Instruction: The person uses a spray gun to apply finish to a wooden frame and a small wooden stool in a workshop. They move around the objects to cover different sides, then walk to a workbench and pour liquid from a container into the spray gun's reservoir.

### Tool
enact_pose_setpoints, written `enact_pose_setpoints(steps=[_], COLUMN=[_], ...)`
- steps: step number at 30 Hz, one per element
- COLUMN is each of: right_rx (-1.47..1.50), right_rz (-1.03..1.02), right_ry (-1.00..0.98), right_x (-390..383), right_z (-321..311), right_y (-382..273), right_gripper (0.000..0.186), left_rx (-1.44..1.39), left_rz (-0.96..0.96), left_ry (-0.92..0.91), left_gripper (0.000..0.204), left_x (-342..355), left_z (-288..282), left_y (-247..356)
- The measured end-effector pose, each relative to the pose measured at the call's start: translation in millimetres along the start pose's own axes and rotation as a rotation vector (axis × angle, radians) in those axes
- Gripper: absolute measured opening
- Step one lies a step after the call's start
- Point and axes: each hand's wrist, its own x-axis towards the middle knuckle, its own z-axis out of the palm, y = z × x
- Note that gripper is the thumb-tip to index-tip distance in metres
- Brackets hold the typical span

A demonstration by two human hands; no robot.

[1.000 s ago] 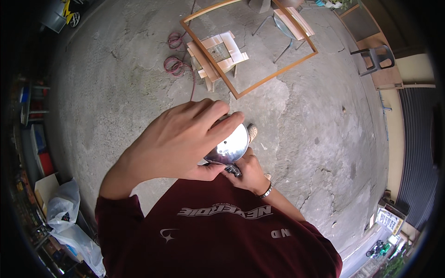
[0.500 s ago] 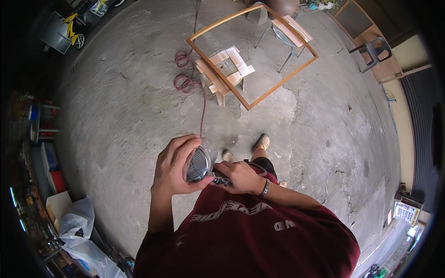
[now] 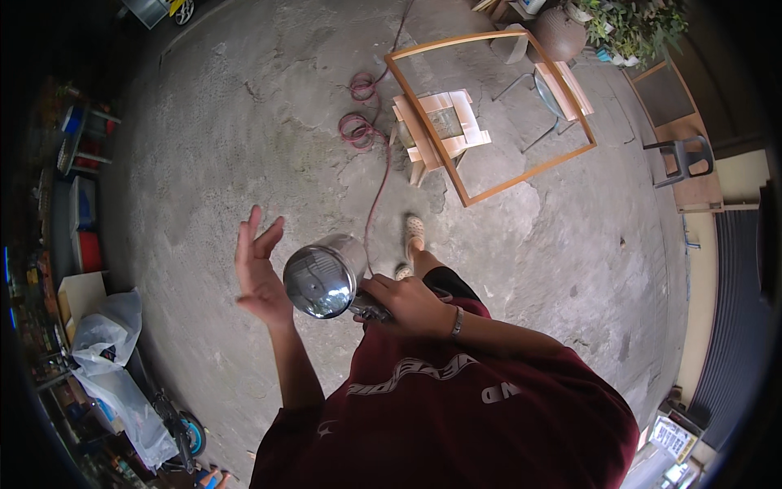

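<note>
My right hand point(image 3: 402, 303) grips a metal spray gun point(image 3: 368, 305) with a shiny cylindrical cup point(image 3: 322, 279) on it, its round lid facing up toward me. My left hand point(image 3: 257, 261) is open just left of the cup, fingers spread and pointing up, holding nothing. Beyond my feet a wooden rectangular frame point(image 3: 526, 175) lies over a wooden stool-like stand point(image 3: 468, 122) and a metal chair with planks point(image 3: 562, 81).
A coiled red hose point(image 3: 355, 130) runs along the concrete floor point(image 3: 204, 163). At left are plastic-covered items point(image 3: 114, 350) and shelving point(image 3: 90, 134); at right, a chair point(image 3: 678, 159) by a wooden board. A large pot point(image 3: 558, 37) with plants stands at back. Someone's legs point(image 3: 213, 477) show at bottom left.
My left hand has let go of the cup and opened to its left. The gun and cup stay in my right hand. My feet and view have shifted with walking.
</note>
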Motion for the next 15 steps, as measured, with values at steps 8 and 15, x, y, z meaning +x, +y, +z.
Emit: enact_pose_setpoints(steps=[8,15], right_rx=[0.172,0.293], right_rz=[-0.093,-0.035], right_ry=[0.157,0.251], right_x=[152.1,259.8], right_z=[5.9,-61.7], right_y=[21.7,51.7], right_gripper=[0.056,0.056], left_rx=[-0.479,-0.227], left_rz=[-0.990,-1.202], left_ry=[-0.133,-0.162], left_gripper=[0.063,0.047], left_x=[-66.8,-93.7], left_z=[86.4,36.2], left_y=[-156.5,-233.0])
